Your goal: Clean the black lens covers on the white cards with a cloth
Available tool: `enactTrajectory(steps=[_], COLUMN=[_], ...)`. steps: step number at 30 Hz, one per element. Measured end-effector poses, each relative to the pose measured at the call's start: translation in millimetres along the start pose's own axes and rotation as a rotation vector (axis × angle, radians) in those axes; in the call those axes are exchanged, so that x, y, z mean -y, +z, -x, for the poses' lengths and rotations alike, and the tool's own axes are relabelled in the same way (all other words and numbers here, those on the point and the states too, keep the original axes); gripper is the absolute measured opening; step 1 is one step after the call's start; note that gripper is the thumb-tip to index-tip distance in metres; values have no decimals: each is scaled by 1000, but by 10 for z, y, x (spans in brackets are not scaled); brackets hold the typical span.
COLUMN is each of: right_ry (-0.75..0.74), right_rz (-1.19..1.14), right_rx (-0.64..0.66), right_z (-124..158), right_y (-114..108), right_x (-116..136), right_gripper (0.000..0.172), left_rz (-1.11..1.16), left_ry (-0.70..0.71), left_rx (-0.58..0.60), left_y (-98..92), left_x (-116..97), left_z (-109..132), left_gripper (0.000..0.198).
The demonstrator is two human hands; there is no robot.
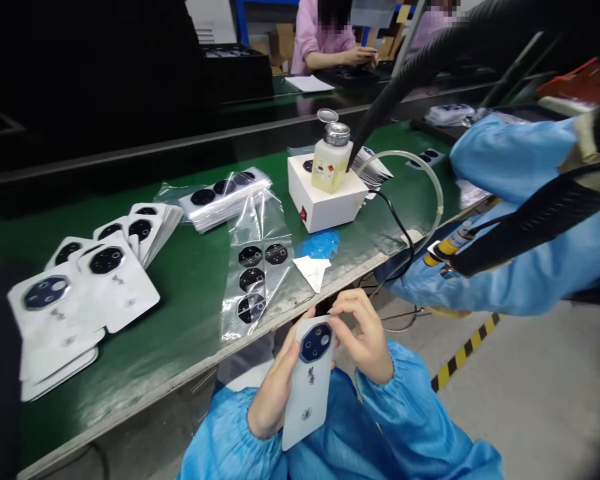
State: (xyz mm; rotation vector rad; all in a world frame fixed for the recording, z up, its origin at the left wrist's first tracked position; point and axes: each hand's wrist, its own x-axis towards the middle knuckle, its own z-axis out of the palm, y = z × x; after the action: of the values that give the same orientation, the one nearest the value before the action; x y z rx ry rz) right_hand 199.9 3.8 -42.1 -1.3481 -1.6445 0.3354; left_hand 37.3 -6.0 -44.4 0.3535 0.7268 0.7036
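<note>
Your left hand wraps closed around a white phone back cover, held upright just below the edge of the green workbench. Your right hand is beside it, its fingertips at the cover's dark camera ring; you cannot tell whether they pinch it. Ahead, a clear plastic bag of black lens rings lies near the edge. To your right, another person's blue sleeve and yellow-handled tool crowd the space, with grey floor open below.
</note>
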Motion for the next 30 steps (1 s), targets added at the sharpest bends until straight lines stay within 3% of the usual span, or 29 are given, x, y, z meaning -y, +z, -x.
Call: enactTrajectory(steps=[3,8,11,14,20,24,26,30], right_ry=[-51,-161,-149,-135,-92,-80,-89,-86], right_rz=[-8,167,325,431,502,530,558,635], right_rx=[120,462,618,749,933,961,937,878], right_z=[-251,-799,-1016,-1126,-1190,-1187,-1175,-1157], right_y=[238,727,844,821,731,731,722,677], right_x=[-40,17,46,29,-34,-13,20,76], right_gripper=[13,16,20,24,22,14,13,23], left_rz=[110,172,118,79,79,10,-87,-144], left_ry=[56,288,409,455,458,443,391,235], left_rx=[-67,-183,-298,-349,-321,-240,-91,34], left_y=[-247,-547,-573,-582,-605,-550,-521,-520], left_x=[-102,-466,-716,-898,-1015,-1281,-1500,-1883], left_z=[228,539,521,409,337,261,89,-413], left_gripper=[64,53,48,46,44,45,45,47])
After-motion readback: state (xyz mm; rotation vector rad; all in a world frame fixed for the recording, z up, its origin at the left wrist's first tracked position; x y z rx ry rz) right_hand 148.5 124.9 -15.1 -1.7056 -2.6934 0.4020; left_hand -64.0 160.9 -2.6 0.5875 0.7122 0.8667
